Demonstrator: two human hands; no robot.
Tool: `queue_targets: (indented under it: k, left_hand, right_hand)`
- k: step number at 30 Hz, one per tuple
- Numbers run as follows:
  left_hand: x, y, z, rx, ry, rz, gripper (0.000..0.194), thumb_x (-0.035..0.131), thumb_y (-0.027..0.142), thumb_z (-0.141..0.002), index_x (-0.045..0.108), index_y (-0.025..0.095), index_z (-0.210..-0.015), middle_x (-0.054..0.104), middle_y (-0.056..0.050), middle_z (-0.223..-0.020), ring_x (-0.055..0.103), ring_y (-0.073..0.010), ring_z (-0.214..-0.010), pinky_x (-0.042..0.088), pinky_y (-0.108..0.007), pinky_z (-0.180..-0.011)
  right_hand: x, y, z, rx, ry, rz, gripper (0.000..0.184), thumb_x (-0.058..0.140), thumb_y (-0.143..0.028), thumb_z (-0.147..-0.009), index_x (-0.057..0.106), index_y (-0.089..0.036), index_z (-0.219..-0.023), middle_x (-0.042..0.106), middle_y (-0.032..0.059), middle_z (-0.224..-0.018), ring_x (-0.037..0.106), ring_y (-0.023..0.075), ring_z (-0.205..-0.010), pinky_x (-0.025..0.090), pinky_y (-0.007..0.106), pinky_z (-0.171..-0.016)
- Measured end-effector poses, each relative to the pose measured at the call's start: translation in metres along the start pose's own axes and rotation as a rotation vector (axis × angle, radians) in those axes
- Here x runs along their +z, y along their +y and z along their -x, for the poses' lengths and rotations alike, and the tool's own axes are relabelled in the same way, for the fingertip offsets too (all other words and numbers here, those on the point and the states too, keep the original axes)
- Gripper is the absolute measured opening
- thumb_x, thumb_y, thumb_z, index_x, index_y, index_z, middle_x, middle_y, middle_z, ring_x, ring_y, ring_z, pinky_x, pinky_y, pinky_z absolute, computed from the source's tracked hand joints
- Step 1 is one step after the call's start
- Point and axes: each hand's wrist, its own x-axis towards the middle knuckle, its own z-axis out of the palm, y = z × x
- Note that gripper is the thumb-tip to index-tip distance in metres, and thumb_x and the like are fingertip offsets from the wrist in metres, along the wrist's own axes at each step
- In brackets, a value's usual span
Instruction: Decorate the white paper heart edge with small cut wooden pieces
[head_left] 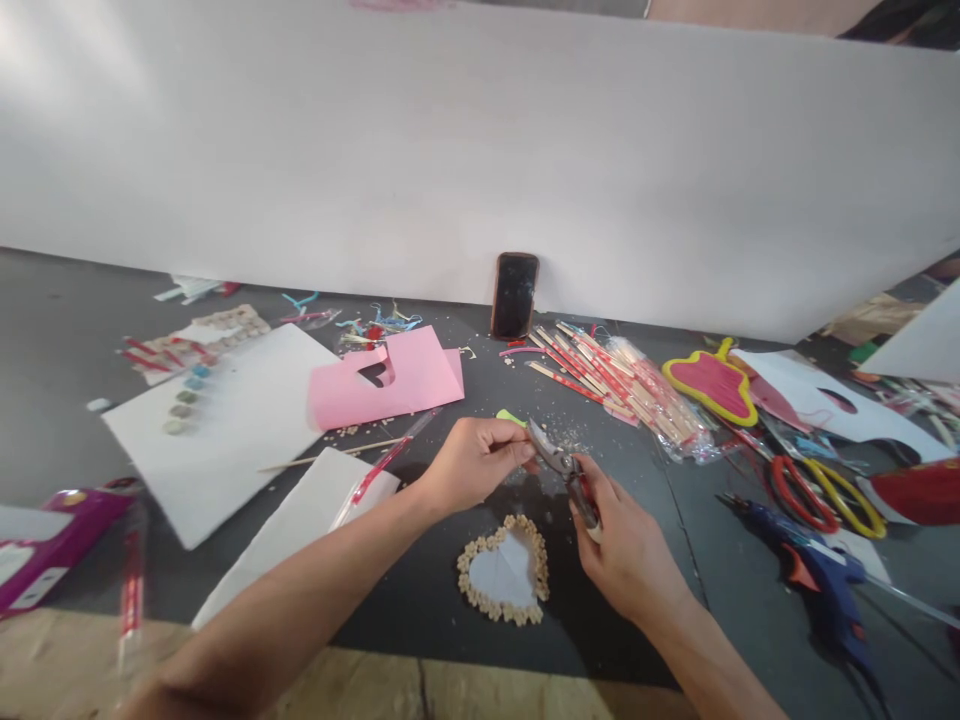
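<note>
The right hand (626,550) is closed, gripping the red handles of a pair of metal cutters (559,462). The left hand (476,465) is also closed, its fingertips (525,450) against the head of the cutters, with a small green piece (510,417) just beside them. Wood crumbs (562,435) lie just beyond the cutters. A heart-shaped bead frame (504,570) lies near, below them. A pink card (386,375) lies farther left; a blue glue gun (817,570) lies well right.
</note>
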Motion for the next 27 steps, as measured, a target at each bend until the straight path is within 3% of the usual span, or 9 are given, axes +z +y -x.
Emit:
queue_targets:
  k: [8,13,19,27]
  left_hand:
    - [0.0059,-0.0051,-0.0001,-0.008,0.051,-0.05,0.017,0.054,0.024,-0.082,0.068,0.017,-0.085,0.062,0.003,-0.068,0.052,-0.0067,-0.051,0.039,-0.016,-0.051]
    - [0.0066,-0.0025,0.0026,0.031,0.078,-0.089,0.018,0.053,0.024,-0.084,0.07,0.017,-0.08,0.065,0.002,-0.068,0.054,-0.0076,-0.056,0.038,-0.016,-0.053]
    - [0.0021,-0.0023,0.0021,0.046,0.001,-0.061,0.019,0.052,0.021,-0.084,0.071,0.017,-0.08,0.068,0.001,-0.072,0.058,-0.0106,-0.063,0.042,-0.017,-0.056]
    - [-0.0019,0.0028,-0.0002,-0.042,-0.076,-0.009,0.02,0.053,0.018,-0.081,0.071,0.015,-0.073,0.068,0.0,-0.069,0.054,-0.0076,-0.053,0.04,-0.016,-0.05]
  right_hand:
    - [-0.0001,0.0058,-0.0051,0.044,0.039,0.098,0.061,0.046,-0.02,-0.079,0.027,-0.021,-0.138,0.058,0.0088,-0.104,0.057,0.0233,-0.094,0.047,0.037,-0.08]
    - [0.0004,0.0053,-0.0053,0.042,0.03,0.135,0.067,0.046,-0.018,-0.079,0.021,-0.02,-0.141,0.055,0.0098,-0.106,0.053,0.0255,-0.1,0.046,0.04,-0.083]
    - [-0.0022,0.0044,-0.0039,0.011,0.001,0.125,0.072,0.045,-0.014,-0.078,0.015,-0.019,-0.143,0.055,0.0109,-0.108,0.052,0.0247,-0.1,0.045,0.04,-0.083]
    - [-0.003,0.0033,-0.004,0.007,0.021,0.18,0.073,0.046,-0.016,-0.079,0.013,-0.021,-0.144,0.055,0.0109,-0.109,0.051,0.0255,-0.099,0.045,0.04,-0.079]
